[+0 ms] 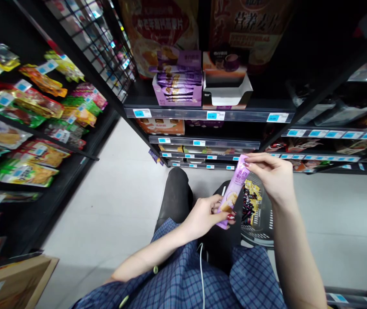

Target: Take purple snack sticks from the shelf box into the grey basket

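A slim purple stick packet [233, 191] is held between both my hands in front of the shelves. My left hand [204, 216] pinches its lower end with thumb and fingers closed on it. My right hand [272, 176] grips the upper end with its fingertips. Under the packet stands a dark shopping basket [262, 225] with small yellow and black packets [250, 199] inside. On the shelf above sits a purple display box [177, 86] of the same sticks, next to a white open display box [227, 90].
Black shelves with blue price tags [215, 115] run across the front. Snack bags [25, 128] hang on a rack at the left. A cardboard box [12, 281] lies at the lower left. Pale floor tiles [119, 189] lie between the racks. My knee [175, 195] points forward.
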A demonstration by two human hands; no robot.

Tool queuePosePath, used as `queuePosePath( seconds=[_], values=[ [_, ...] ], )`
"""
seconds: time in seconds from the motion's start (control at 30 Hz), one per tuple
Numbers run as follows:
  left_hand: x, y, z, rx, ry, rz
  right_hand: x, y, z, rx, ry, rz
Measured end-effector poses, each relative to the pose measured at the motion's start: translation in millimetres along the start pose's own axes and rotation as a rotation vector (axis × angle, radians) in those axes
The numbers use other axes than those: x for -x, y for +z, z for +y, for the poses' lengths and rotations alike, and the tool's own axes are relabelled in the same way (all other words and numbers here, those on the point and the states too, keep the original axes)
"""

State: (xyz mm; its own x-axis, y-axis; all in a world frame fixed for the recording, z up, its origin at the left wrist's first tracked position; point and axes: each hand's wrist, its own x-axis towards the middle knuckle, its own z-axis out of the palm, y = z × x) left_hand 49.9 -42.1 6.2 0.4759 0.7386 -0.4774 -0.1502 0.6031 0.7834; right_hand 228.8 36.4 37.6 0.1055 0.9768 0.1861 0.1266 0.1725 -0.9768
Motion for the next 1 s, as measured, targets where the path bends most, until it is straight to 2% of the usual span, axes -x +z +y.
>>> queuePosePath(
  seconds=[0.23,0.37,0.57,0.7,0.87,1.0],
  values=[
    [-0.5,-0.1,0.8,-0.009,-0.002,-0.006,-0.6,-0.6,-2.6,0.019,-0.008,0.010],
    [-1.0,-0.5,5.5,0.075,-0.033,-0.041,-4.0,-0.7,0.8,0.004,0.063,0.020],
    [-3.3,-2.6,15.8,0.143,-0.066,-0.093,-16.5,2.1,24.4,-0.058,0.268,-0.006],
    [-4.0,-2.6,17.1,0.117,-0.077,-0.073,-20.9,7.0,44.6,-0.089,0.354,-0.049],
    [-5.8,-2.4,15.7,0.095,-0.085,-0.044,-21.4,11.2,63.4,-0.118,0.399,-0.079],
    [-7.2,-2.8,15.8,0.078,-0.093,-0.051,-21.9,12.1,69.0,-0.116,0.399,-0.079]
  ],
)
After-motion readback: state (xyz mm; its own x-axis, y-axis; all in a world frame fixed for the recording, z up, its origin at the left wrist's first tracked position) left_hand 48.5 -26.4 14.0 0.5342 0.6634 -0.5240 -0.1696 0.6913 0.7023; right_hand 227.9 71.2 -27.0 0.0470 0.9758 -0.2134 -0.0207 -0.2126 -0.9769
